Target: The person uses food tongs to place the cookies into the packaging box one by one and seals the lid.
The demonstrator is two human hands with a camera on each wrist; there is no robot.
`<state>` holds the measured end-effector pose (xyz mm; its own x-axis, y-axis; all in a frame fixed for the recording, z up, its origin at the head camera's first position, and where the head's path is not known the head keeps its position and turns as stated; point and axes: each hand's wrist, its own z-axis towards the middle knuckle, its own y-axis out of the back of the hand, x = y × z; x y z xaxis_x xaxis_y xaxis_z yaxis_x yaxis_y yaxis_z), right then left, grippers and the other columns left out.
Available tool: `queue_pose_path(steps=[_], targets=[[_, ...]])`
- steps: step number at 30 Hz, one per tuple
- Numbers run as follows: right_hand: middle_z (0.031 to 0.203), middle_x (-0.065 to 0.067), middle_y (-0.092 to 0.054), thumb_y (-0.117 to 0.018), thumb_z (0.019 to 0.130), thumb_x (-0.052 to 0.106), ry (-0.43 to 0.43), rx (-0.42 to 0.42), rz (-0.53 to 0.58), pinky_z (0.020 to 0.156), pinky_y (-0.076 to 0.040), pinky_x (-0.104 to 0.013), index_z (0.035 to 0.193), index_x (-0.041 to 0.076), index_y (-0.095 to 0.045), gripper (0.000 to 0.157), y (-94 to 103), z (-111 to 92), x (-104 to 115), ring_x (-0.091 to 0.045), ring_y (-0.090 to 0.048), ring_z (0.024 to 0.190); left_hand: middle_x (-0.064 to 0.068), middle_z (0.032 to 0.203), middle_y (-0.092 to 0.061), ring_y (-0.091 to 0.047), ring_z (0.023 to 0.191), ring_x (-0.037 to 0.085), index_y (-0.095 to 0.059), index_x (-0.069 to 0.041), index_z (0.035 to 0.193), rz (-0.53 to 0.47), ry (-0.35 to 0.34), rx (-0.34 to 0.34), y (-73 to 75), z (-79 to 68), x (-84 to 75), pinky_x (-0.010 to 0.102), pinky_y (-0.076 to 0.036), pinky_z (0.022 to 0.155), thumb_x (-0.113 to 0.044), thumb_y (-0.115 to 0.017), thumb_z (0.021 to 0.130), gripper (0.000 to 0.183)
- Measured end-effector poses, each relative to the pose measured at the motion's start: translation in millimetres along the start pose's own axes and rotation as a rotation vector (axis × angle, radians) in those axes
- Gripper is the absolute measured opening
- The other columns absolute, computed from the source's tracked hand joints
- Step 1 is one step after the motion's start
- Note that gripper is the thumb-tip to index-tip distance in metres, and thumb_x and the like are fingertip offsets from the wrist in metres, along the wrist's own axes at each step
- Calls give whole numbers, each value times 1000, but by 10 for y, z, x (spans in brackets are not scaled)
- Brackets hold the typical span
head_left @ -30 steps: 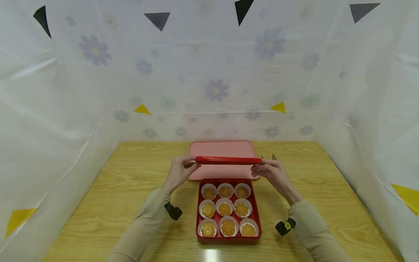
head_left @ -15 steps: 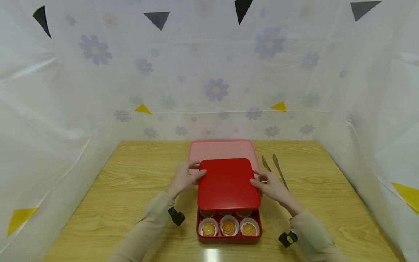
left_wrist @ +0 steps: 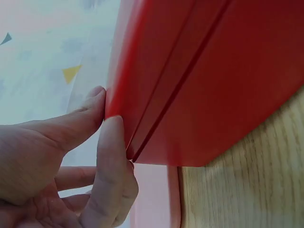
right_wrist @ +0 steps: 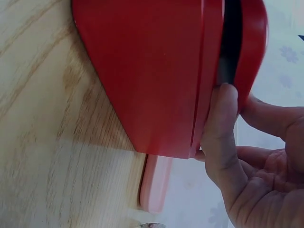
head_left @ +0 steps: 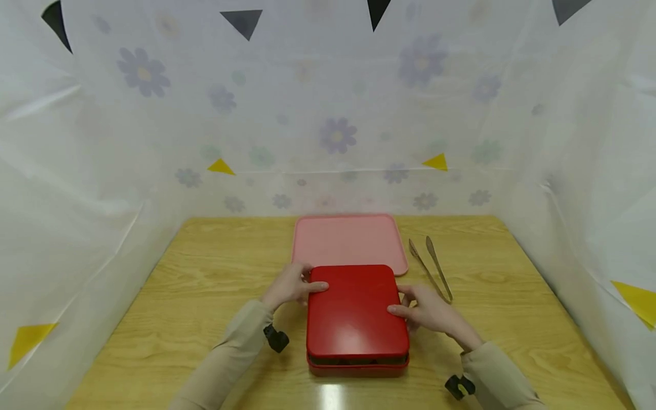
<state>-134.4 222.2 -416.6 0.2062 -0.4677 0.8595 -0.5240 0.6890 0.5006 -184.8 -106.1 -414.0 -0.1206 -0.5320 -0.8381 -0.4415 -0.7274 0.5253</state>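
A red lid lies over the red box in the head view and hides what is inside. Along the near side a dark gap shows between lid and box. My left hand pinches the lid's left edge, thumb on top, fingers beneath. On the other side my right hand holds the lid's right edge between thumb and fingers. In the right wrist view the lid stands slightly off the box, a fingertip at the gap. The left wrist view has lid and box nearly meeting.
Behind the box lies a pink tray on the wooden table. Metal tongs rest to the right of the tray. White flowered sheeting encloses the table at the back and sides.
The lid has tilted down from edge-on and come toward me, covering the cookies in paper cups that showed in the box. Both hands moved with it. The tongs are now in full view.
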Motion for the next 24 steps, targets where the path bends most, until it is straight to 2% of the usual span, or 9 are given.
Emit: queue_pose_path(steps=[3,8,16,24], targets=[[71,-8,-63,-64,98,20,-8,5,-12,52,-57,-45,143,-6,-48,54,-12,-16,21,-31,-67,52,9,78,-68,-67,58,35,-66,-6,90,42,-3,-10,-10,-10,0,42,-58,58,-25,-75,91,21],[68,-6,-64,-66,97,20,-6,13,-51,51,-56,-43,141,-6,-51,53,-23,-44,26,-30,-66,51,7,80,-69,-66,61,24,-68,-5,89,86,-12,-32,-31,-19,27,34,-54,58,-27,-78,87,24],[70,-6,-62,-67,96,20,-53,25,-24,53,-57,-44,135,-9,-53,51,-72,-86,43,-21,-66,53,12,91,-69,-67,63,18,-69,-1,103,63,18,-46,-63,-61,29,42,-59,65,-29,-82,84,36],[70,-9,-59,-67,96,18,-73,12,3,53,-57,-45,138,-12,-50,55,-104,-96,35,-22,-66,53,13,95,-70,-68,63,17,-68,2,112,86,13,-74,-76,-91,17,27,-54,61,-30,-82,83,45]])
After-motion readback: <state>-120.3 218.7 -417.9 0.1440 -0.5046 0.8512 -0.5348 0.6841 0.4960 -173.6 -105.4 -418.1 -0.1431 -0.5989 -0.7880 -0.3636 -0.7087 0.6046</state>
